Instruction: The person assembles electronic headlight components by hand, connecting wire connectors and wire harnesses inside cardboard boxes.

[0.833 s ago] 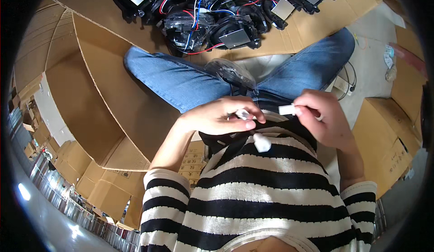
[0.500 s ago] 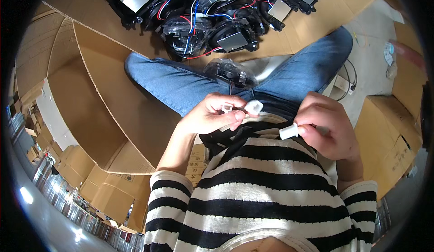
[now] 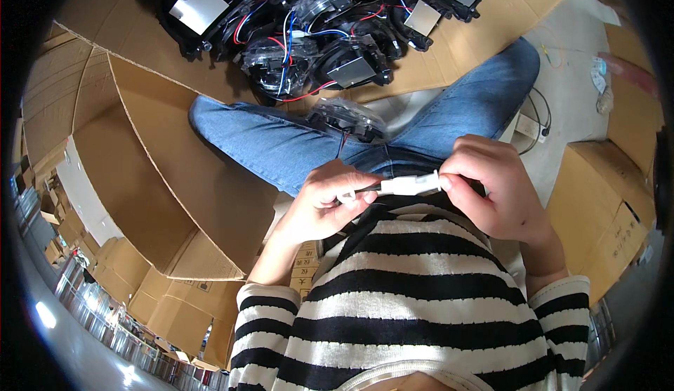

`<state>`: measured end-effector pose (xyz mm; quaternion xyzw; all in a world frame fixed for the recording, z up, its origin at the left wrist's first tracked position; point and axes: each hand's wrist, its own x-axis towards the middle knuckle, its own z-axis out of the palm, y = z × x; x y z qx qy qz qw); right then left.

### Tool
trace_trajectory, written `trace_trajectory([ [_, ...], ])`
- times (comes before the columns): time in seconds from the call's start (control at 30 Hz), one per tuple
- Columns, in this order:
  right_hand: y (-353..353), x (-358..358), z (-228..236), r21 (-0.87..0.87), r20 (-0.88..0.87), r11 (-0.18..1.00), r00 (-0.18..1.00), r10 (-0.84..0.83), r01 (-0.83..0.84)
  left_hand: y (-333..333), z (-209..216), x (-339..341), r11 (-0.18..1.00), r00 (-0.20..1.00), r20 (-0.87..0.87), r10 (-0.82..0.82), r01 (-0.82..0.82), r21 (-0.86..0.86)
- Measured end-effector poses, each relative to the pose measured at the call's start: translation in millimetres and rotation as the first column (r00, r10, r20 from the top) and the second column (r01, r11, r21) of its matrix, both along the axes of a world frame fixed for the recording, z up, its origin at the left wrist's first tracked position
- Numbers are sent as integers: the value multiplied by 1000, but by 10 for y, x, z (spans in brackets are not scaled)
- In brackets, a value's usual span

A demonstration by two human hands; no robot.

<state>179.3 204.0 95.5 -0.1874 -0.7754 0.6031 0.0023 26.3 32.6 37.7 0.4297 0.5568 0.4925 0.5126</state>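
Above my lap, my left hand [image 3: 335,198] pinches the dark cable just behind a white plastic connector [image 3: 394,187]. Between the same hand's fingers sits a second small white piece [image 3: 347,196], mostly covered. My right hand [image 3: 489,187] holds a white plastic cap [image 3: 426,182] by its outer end between thumb and fingertips. Cap and connector meet end to end in one line; how deep one sits in the other I cannot tell. A black lamp-like unit [image 3: 349,119] in clear wrap lies between my legs, with thin wires running from it toward my left hand.
Several similar black units [image 3: 351,64] with silver plates and red, white and blue wires lie on cardboard [image 3: 484,47] ahead. An open carton [image 3: 151,159] stands at my left, a closed carton [image 3: 597,201] at my right. A black cable [image 3: 544,121] lies on the floor.
My right hand has moved left and brought the white cap against the connector. My left hand has turned the connector to point right. Before, the two pieces were apart.
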Motion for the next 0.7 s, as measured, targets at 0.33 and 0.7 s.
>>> trace_trajectory([
  [0.33, -30, 70, -29, 92, -23, 996, 1000, 19, -17, 22, 228, 18, 1000, 952, -306, -2, 9, 22],
  [0.7, 20, 203, -36, -79, 65, 989, 991, -117, 122, -1477, 1532, -1398, 42, -192, -266, 945, -734, 678],
])
